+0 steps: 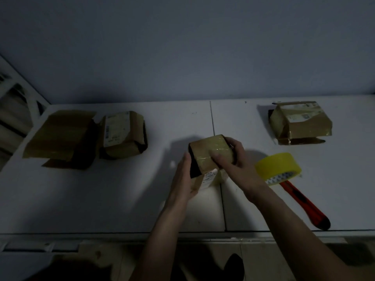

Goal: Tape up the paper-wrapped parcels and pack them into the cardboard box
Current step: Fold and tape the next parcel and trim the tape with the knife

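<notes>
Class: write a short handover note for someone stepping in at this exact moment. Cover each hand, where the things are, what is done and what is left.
Left hand and right hand both hold the middle parcel, glossy tape already across it.
Box lies open at far left, a parcel beside it; a third parcel sits far right.
Tape roll rests on the knife at right.
Nothing visibly boxed yet.
Left: finish taping, pack all three.

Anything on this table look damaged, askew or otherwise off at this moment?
The parcel at far right looks rough: its wrapping is crumpled, and a loose flap juts out onto the table along its near edge. The cardboard box lies on its side. The scene is very dim, so finer damage cannot be judged.
</notes>
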